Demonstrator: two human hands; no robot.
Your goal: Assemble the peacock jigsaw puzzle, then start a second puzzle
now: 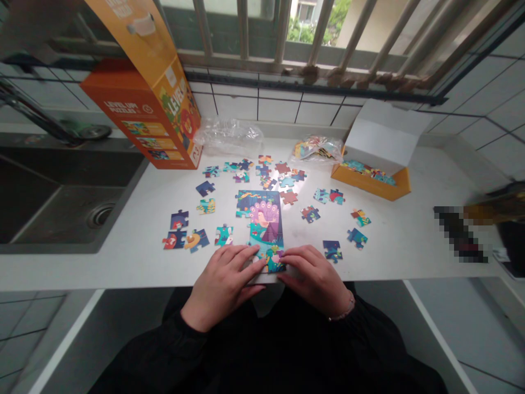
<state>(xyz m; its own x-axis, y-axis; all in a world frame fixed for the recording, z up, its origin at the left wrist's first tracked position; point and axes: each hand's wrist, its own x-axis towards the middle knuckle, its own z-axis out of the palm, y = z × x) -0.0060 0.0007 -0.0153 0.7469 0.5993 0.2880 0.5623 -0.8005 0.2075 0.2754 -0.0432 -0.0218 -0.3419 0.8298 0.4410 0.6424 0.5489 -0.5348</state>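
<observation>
A partly joined jigsaw puzzle (264, 219) with a pink peacock-like bird lies on the white counter in front of me. My left hand (227, 279) rests over its lower left corner, fingers stretched out and thumb at the counter's front edge. At the lower right, my right hand (314, 276) has its bent fingers closed on the edge of a bottom puzzle piece (274, 258), which shows green leaves and flowers. Left of the assembled part lies a loose teal piece (223, 235); a dark blue piece (332, 250) lies right of my right hand.
Several loose pieces ring the puzzle, among them a brown piece (289, 197). Behind stand an orange puzzle box (143, 115) and crumpled clear plastic (229, 134). A bag of pieces (315, 149) lies beside an open yellow box (369, 183). A sink (77, 208) is at left.
</observation>
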